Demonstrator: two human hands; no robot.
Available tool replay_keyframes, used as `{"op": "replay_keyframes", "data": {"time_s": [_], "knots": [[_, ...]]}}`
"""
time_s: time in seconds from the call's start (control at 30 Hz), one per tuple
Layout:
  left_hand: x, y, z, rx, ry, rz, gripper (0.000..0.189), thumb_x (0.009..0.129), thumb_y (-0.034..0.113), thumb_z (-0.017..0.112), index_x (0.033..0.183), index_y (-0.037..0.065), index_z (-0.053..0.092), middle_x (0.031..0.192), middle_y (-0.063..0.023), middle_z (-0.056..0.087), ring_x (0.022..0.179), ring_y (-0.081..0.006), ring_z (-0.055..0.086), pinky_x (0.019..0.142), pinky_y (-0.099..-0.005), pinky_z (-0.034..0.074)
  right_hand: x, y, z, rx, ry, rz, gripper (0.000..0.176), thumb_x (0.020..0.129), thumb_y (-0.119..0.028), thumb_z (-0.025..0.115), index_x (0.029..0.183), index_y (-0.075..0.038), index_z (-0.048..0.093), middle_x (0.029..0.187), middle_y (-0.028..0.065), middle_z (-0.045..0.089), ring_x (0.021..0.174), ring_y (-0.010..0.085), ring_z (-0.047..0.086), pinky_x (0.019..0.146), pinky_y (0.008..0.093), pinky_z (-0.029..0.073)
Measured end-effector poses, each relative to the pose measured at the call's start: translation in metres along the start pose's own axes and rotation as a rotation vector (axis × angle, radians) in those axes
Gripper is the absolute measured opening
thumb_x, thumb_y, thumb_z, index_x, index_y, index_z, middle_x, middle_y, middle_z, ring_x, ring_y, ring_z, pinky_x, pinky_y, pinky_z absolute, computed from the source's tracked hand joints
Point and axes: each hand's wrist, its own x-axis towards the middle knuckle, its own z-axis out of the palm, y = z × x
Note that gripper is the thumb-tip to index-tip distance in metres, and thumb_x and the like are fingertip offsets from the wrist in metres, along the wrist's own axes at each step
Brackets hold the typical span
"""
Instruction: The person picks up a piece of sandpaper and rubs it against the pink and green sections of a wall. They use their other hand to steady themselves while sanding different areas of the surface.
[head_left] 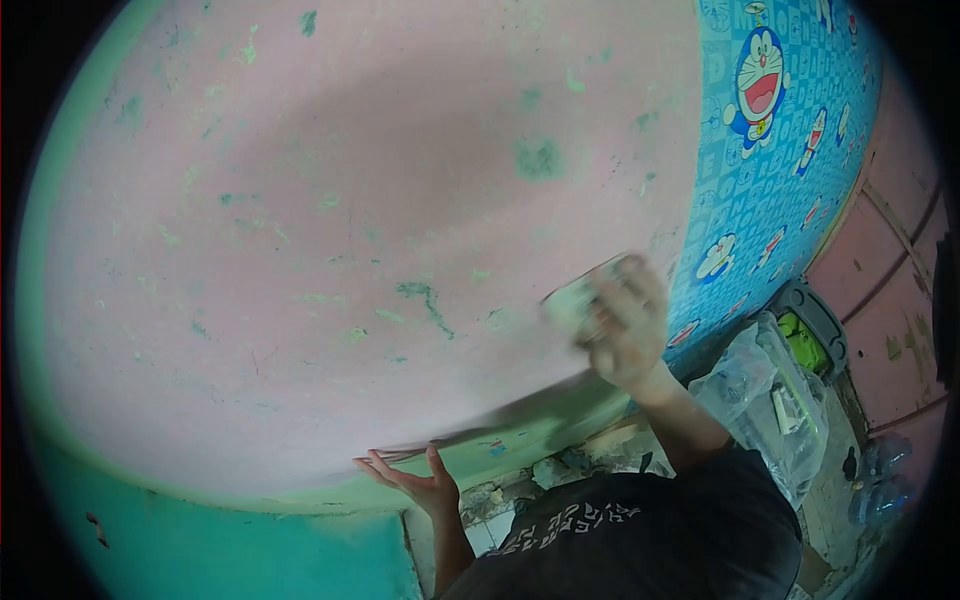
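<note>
A pink painted wall (430, 220) with green patches and scuffs fills most of the head view. My right hand (630, 325) grips a flat pale pad (572, 303) against the wall, close to the blue wallpaper. Motion blurs the fingers and the pad, so its exact kind cannot be made out. Lower down, my left hand (420, 488) has its fingers spread, the tips touching or almost touching the wall near the border of pink and green. Nothing shows in that hand.
Blue cartoon wallpaper (770, 150) covers the wall to the right. Below it stand a clear plastic bag (740, 370) and a grey bin (815, 325) with something green inside. Plastic bottles (880, 500) lie at lower right. A teal surface (270, 555) borders the lower left.
</note>
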Motion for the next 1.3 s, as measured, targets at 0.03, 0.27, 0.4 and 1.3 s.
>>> {"op": "replay_keyframes", "data": {"time_s": [0.03, 0.27, 0.4, 1.3], "knots": [[0.004, 0.000, -0.004, 0.050, 0.015, 0.055, 0.095, 0.096, 0.040, 0.075, 0.164, 0.000, 0.022, 0.173, -0.0304, 0.003, 0.159, -0.0531, 0.009, 0.122, -0.0706, 0.022, -0.005, -0.004, 0.001, 0.060, -0.074, -0.109, 0.030, 0.101, -0.018, 0.062, 0.124, 0.000, 0.066, 0.134, 0.0201, 0.069, 0.135, 0.0438, 0.057, 0.114, 0.0563, 0.044], [0.037, -0.035, -0.040, 0.201, 0.111, 0.242, 0.081, 0.096, 0.027, 0.075, 0.160, -0.001, 0.036, 0.171, -0.0315, 0.015, 0.160, -0.0489, 0.015, 0.124, -0.0658, 0.020, 0.039, -0.031, 0.016, 0.021, 0.092, 0.120, 0.006, 0.096, -0.003, 0.063, 0.102, -0.004, 0.065, 0.135, 0.0164, 0.070, 0.125, 0.0463, 0.062, 0.111, 0.0566, 0.045], [0.048, -0.053, -0.051, 0.093, 0.127, 0.211, 0.078, 0.095, 0.020, 0.074, 0.160, -0.002, 0.036, 0.171, -0.0312, 0.015, 0.159, -0.0486, 0.017, 0.124, -0.0649, 0.020, 0.044, -0.040, 0.020, 0.080, -0.004, -0.044, 0.012, 0.097, -0.003, 0.061, 0.108, -0.005, 0.068, 0.135, 0.0181, 0.069, 0.126, 0.0432, 0.063, 0.112, 0.0548, 0.046], [0.065, -0.234, -0.180, -0.021, -0.096, 0.099, 0.080, 0.097, 0.042, 0.071, 0.157, -0.001, 0.041, 0.170, -0.0297, 0.021, 0.157, -0.0472, 0.023, 0.124, -0.0617, 0.024, -0.082, -0.258, 0.100, -0.095, -0.067, 0.234, 0.021, 0.100, -0.002, 0.058, 0.119, 0.004, 0.064, 0.140, 0.0232, 0.064, 0.134, 0.0453, 0.057, 0.114, 0.0508, 0.046]]}}
